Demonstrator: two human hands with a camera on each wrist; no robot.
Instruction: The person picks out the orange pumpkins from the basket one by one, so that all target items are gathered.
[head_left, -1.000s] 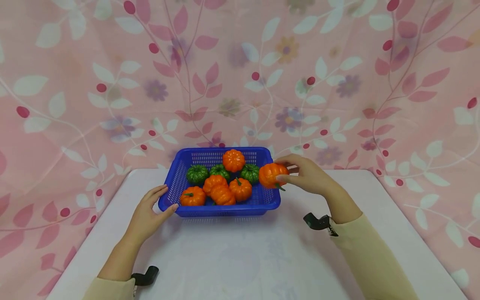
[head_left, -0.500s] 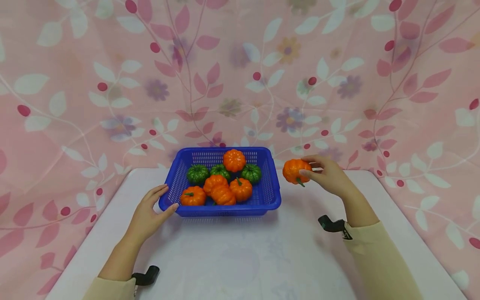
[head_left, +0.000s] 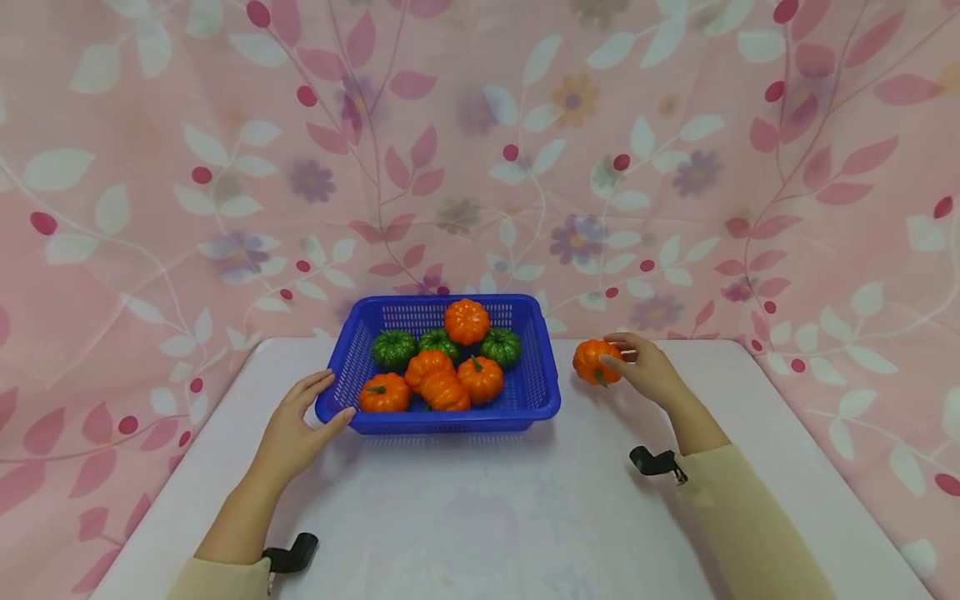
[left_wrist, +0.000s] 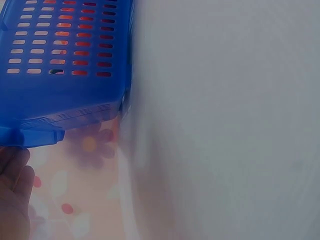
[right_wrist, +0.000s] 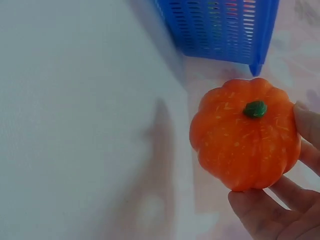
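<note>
A small orange toy pumpkin (head_left: 597, 362) with a green stem is in my right hand (head_left: 647, 367), low over the table to the right of the blue basket (head_left: 442, 422). In the right wrist view, thumb and fingers pinch the pumpkin (right_wrist: 245, 137) by its sides, and its shadow falls on the table apart from it. My left hand (head_left: 291, 433) lies at the basket's front left corner, fingers fairly straight against the rim and thumb along the front edge. Several orange pumpkins (head_left: 386, 393) and green ones (head_left: 395, 349) lie inside the basket.
The white table (head_left: 450, 508) ends in front of a pink floral curtain (head_left: 480, 167). In the left wrist view, the slotted basket wall (left_wrist: 65, 90) stands close to the left fingers. Black wrist cameras (head_left: 654, 461) stick out at both cuffs.
My right hand has carried the orange pumpkin rightward from over the basket's right rim, then lowered it toward the table. My left hand and the basket have stayed put.
</note>
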